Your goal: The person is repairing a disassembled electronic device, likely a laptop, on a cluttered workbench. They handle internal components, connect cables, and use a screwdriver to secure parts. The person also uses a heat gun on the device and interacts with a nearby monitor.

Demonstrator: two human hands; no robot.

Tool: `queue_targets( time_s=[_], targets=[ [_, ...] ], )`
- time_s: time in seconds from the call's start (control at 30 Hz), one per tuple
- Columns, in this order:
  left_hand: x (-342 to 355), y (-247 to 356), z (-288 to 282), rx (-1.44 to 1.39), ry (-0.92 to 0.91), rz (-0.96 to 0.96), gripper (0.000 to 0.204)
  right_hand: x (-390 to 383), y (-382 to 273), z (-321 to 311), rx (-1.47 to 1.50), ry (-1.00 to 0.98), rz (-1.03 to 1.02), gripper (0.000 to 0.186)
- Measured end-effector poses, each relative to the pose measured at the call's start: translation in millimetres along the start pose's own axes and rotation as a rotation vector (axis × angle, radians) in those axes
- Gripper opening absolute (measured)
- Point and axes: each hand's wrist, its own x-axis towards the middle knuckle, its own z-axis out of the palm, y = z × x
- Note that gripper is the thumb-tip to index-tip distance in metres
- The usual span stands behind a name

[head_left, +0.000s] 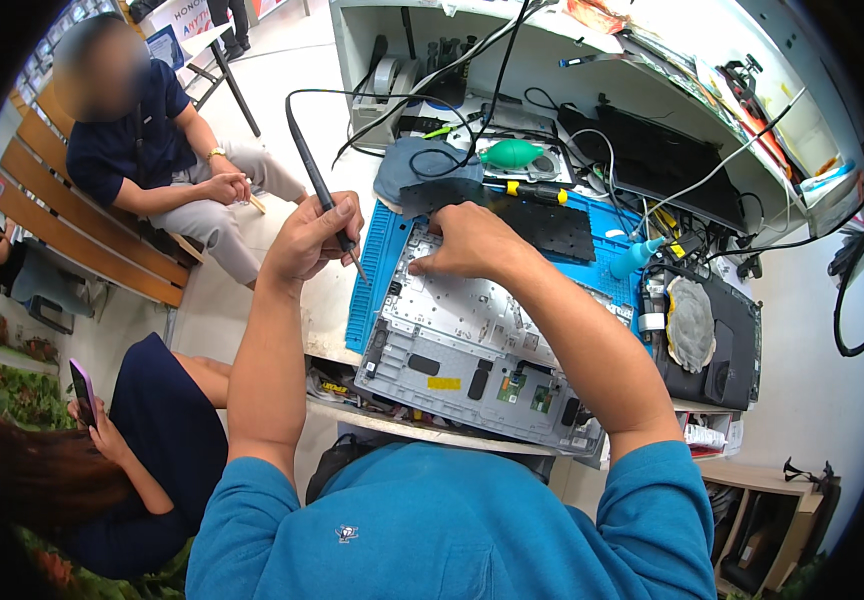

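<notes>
A soldering iron [314, 165] with a black handle and thin metal tip is held in my closed left hand [317, 235]. Its tip points down beside the left edge of a silver laptop top case [482, 318], which lies inner side up. On the case's far part rests my right hand [477, 240], thumb low on the metal. Its curled fingers are at the edge of a thin black keyboard sheet [552, 228], seemingly gripping it; the fingertips are partly hidden. The sheet is peeled back from the case, over a blue work mat [360, 310].
Behind the mat lie a green rubber blower [512, 153], a yellow-black screwdriver [537, 192] and a grey cloth pad [422, 172]. At right stand a teal bottle [636, 258] and a black laptop [737, 345]. Cables hang overhead. One person [132, 150] sits at left, another [167, 430] nearer.
</notes>
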Motion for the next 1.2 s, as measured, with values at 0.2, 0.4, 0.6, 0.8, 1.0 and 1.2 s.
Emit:
queue_targets(
  time_s=[0.2,0.4,0.6,0.8,1.0,1.2],
  targets=[
    [0,2,1,-0.004,-0.003,-0.009,0.041,-3,-2,1,-0.042,-0.010,0.012,0.067],
    [0,-1,1,0.003,0.020,-0.002,0.041,-9,-3,1,-0.033,-0.003,-0.003,0.067],
    [-1,-3,-1,0.003,-0.020,-0.035,0.040,-15,-6,2,-0.150,0.000,-0.055,0.067],
    [-4,0,2,0.032,-0.030,-0.058,0.039,-21,-4,13,-0.180,0.058,-0.093,0.066],
    [1,-1,11,0.018,-0.010,-0.039,0.038,-40,7,14,-0.186,0.168,-0.166,0.052],
    [19,-17,5,0.016,-0.045,0.018,0.043,-103,26,-47,0.034,0.054,-0.131,0.032]
  ],
)
